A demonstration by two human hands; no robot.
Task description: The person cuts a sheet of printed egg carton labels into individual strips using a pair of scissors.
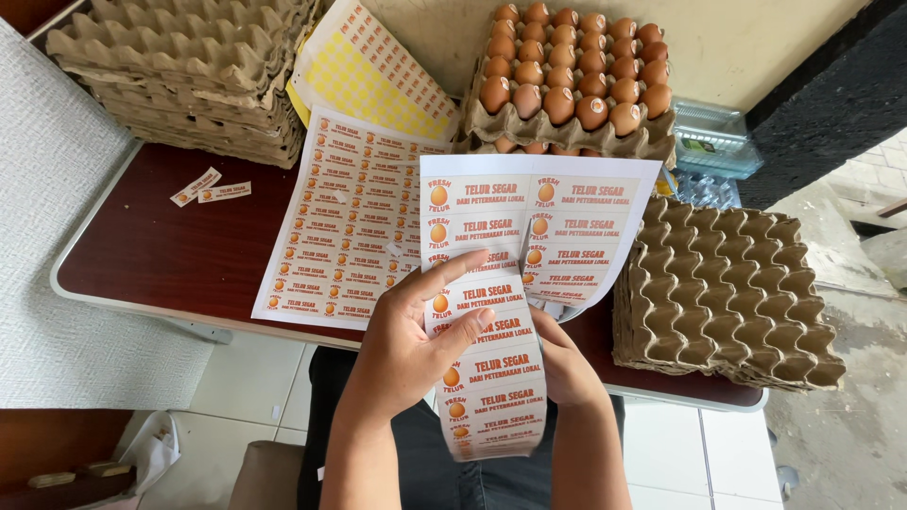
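My left hand (411,335) pinches the left edge of a white sheet of orange-printed labels (548,222), thumb on its front. A long strip of the same labels (491,378) hangs down from that sheet over my lap. My right hand (564,364) holds the strip and sheet from behind, mostly hidden by the paper. Both hands are above the near edge of the dark red table (170,255).
Another label sheet (340,236) lies flat on the table, with two cut labels (210,189) to its left. Stacks of empty cardboard egg trays (189,66) stand back left and right (727,293). A tray of brown eggs (572,66) sits at the back. Clear plastic boxes (713,142) are beside it.
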